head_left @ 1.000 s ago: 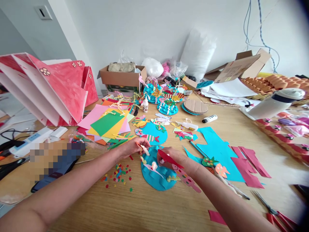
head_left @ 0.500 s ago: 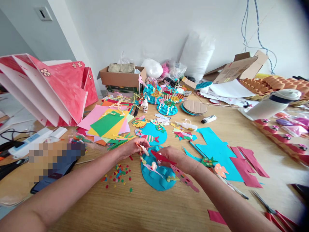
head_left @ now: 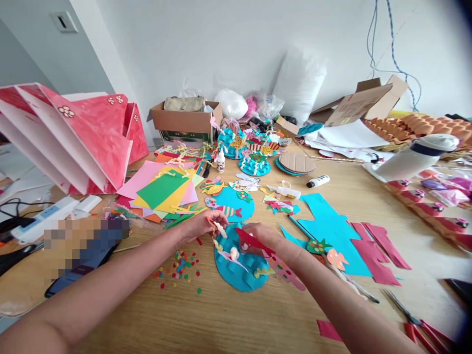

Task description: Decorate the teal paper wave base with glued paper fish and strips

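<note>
A round blue disc (head_left: 239, 280) with raised, curled blue paper strips lies in front of me. At its upper left edge, my left hand (head_left: 206, 223) is closed with its fingertips on an orange paper cutout (head_left: 213, 224), beside a twisted white strip (head_left: 221, 230). Over the disc's right side, my right hand (head_left: 263, 238) is closed at a red paper cutout (head_left: 252, 241); its fingertips are partly hidden behind it. A pale pink cutout with a white tuft (head_left: 234, 254) stands on the disc. A spotted pink cutout (head_left: 287, 273) sticks out under my right wrist.
Loose paper dots (head_left: 182, 265) lie left of the disc. Another blue disc with paper fish (head_left: 236, 196) is behind it. Coloured sheets (head_left: 162, 189), a glue bottle (head_left: 220, 161), blue paper (head_left: 332, 231), and red-handled scissors (head_left: 416, 319) surround the work.
The red cutout has turned slightly, its left tip shifting right, as my right hand moved a little. My left hand stays at the same edge of the disc.
</note>
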{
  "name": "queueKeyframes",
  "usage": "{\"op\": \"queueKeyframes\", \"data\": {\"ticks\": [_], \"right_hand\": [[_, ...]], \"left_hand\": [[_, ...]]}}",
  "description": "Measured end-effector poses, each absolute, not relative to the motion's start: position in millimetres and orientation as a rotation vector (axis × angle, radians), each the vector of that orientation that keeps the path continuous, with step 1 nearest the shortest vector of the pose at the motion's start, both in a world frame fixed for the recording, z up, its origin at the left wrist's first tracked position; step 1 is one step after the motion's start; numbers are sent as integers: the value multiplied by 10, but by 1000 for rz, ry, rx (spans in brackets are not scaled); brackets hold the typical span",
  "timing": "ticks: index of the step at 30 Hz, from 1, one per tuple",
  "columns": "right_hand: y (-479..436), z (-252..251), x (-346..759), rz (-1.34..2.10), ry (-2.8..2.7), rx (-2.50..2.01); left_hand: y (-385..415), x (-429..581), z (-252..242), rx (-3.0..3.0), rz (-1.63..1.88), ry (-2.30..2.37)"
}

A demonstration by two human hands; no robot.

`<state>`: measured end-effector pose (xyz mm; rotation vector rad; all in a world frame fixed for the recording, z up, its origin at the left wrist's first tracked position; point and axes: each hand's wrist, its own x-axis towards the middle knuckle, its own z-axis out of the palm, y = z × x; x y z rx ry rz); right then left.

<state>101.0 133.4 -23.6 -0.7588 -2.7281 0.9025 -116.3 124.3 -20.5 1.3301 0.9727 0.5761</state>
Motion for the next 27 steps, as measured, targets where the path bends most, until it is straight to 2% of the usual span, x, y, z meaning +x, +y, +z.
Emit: {"op": "queueKeyframes", "data": {"ticks": [7,27], "right_hand": [[1343,-227,989,852,-2758,-738],[1291,-294,1035,749,-2782,-874]], "left_hand": [[1281,-1195,-153,1354,522,1055],[1192,-1319,113,1232,419,875]]}}
